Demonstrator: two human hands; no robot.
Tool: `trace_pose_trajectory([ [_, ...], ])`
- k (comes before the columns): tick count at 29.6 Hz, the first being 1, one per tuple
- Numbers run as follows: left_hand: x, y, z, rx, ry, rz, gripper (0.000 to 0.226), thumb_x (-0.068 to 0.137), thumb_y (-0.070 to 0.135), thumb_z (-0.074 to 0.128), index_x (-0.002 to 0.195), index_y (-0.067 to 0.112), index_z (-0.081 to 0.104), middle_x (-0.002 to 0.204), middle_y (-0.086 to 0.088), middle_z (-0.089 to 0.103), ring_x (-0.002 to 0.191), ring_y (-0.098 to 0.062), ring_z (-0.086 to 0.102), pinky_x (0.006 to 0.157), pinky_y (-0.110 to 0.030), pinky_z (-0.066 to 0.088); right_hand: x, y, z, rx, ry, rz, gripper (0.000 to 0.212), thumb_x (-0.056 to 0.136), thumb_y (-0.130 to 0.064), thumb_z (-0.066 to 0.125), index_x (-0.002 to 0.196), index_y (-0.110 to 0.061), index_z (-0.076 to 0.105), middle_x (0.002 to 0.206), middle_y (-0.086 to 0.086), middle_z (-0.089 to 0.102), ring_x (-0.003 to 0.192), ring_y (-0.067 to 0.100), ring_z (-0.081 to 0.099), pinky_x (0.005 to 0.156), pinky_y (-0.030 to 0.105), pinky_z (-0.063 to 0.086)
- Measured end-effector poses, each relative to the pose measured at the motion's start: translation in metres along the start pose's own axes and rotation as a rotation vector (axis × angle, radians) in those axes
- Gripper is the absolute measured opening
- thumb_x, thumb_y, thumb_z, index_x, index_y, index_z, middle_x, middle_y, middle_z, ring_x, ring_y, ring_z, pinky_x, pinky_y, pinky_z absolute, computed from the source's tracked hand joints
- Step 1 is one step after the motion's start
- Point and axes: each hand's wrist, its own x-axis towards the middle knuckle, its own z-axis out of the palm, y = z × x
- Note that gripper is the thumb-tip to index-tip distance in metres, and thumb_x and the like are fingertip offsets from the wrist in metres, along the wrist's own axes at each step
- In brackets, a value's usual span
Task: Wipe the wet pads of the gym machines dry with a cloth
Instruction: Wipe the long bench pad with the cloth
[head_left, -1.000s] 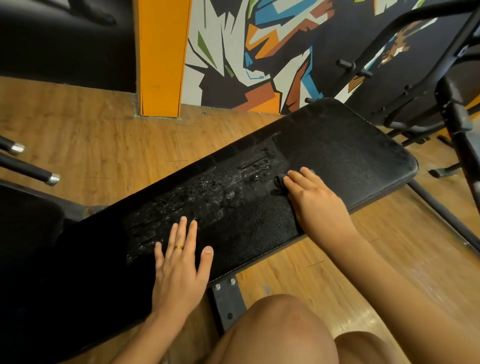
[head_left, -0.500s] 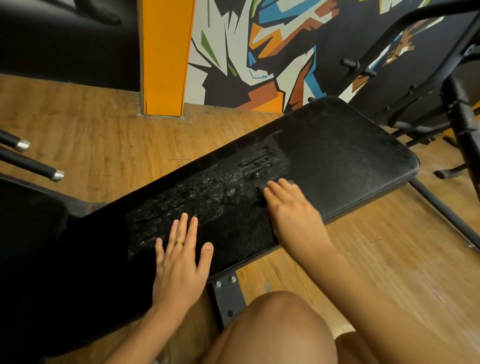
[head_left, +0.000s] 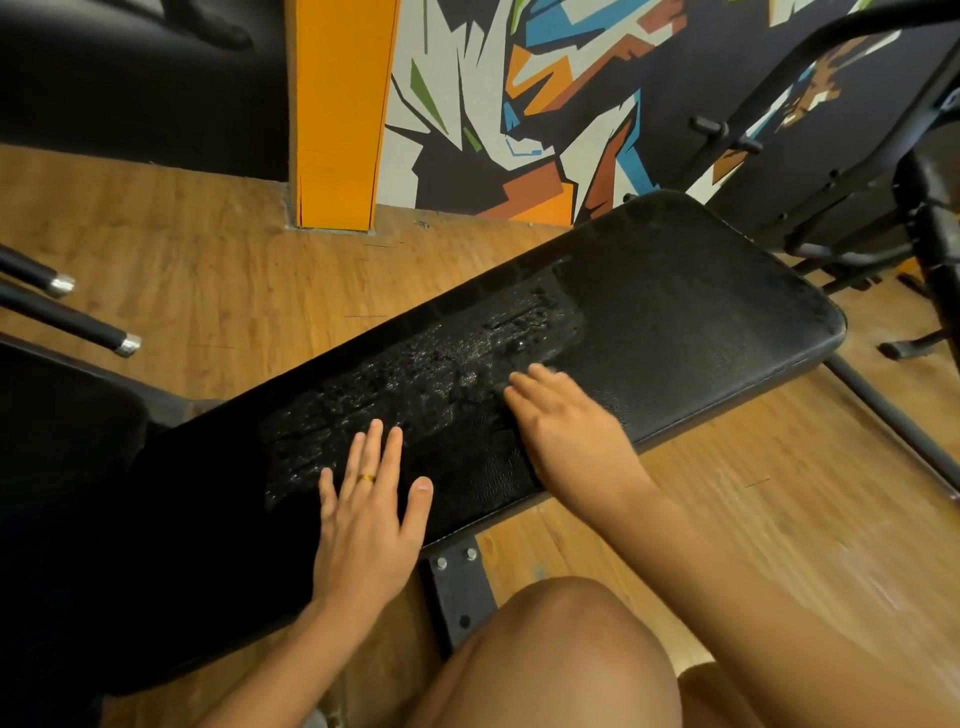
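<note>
Centrally, a black bench pad (head_left: 701, 312), likely firm but slick where water (head_left: 441, 379) beads, bears the left hand (head_left: 363, 519) spread flat at its near edge and the right hand (head_left: 566, 441) pressing straight-fingered, cloth unseen.

I see one long black padded bench pad (head_left: 701, 312) with grained vinyl upholstery and rounded corners. It lies flat on its frame and runs diagonally from lower left to upper right. A wet patch (head_left: 415, 384) covers the middle of its upper face: an irregular band of glinting water beads and streaks along the pad's length, nearer the far edge. Beyond the patch, the upper-right end is matte with a faint smeared film. The strip along the near edge shows plain leather grain. The lower-left end is in shadow.
</note>
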Motion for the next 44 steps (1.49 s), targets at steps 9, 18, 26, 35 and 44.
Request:
trace_pose_trajectory([
  [9, 0.0, -0.002, 0.0, -0.006, -0.003, -0.001, 0.074, 0.098, 0.067, 0.005, 0.161, 0.028, 0.008, 0.168, 0.008, -0.002, 0.154, -0.006, -0.008, 0.126, -0.046, -0.003, 0.0, 0.03, -0.01, -0.009, -0.046, 0.051, 0.055, 0.086, 0.0, 0.071, 0.14, -0.001, 0.057, 0.144, 0.016, 0.057, 0.142, 0.038, 0.043, 0.115, 0.048, 0.036],
  [18, 0.0, -0.001, -0.001, -0.009, -0.017, 0.0, 0.074, 0.097, 0.067, 0.004, 0.161, 0.028, 0.007, 0.168, 0.008, -0.003, 0.154, -0.006, -0.01, 0.126, -0.045, -0.004, 0.003, 0.037, -0.022, 0.208, -0.159, 0.034, 0.048, 0.104, -0.038, 0.048, 0.147, -0.018, 0.052, 0.156, 0.003, 0.046, 0.15, 0.024, 0.031, 0.123, 0.042, 0.017],
  [26, 0.0, 0.0, -0.001, -0.009, -0.004, -0.001, 0.073, 0.098, 0.065, 0.007, 0.161, 0.027, 0.01, 0.169, 0.007, 0.001, 0.155, -0.007, -0.007, 0.126, -0.047, -0.002, -0.002, 0.035, -0.015, 0.069, -0.144, -0.01, 0.049, 0.103, -0.039, 0.04, 0.143, -0.014, 0.055, 0.147, 0.011, 0.054, 0.143, 0.039, 0.039, 0.119, 0.052, 0.026],
  [35, 0.001, -0.001, -0.001, -0.006, -0.017, -0.005, 0.073, 0.098, 0.066, 0.005, 0.16, 0.028, 0.006, 0.169, 0.008, -0.001, 0.155, -0.007, -0.009, 0.126, -0.048, -0.001, 0.003, 0.007, 0.002, 0.032, -0.036, -0.045, 0.042, 0.099, -0.018, 0.058, 0.138, -0.003, 0.057, 0.139, 0.017, 0.059, 0.138, 0.043, 0.044, 0.117, 0.054, 0.032],
  [44, 0.0, 0.002, -0.003, 0.001, -0.028, -0.016, 0.074, 0.097, 0.065, 0.005, 0.161, 0.027, 0.007, 0.169, 0.008, -0.002, 0.155, -0.007, -0.009, 0.126, -0.047, -0.002, 0.001, -0.034, 0.014, 0.085, 0.009, 0.034, 0.044, 0.092, -0.014, 0.066, 0.134, -0.001, 0.061, 0.134, 0.02, 0.061, 0.133, 0.045, 0.049, 0.114, 0.056, 0.036],
])
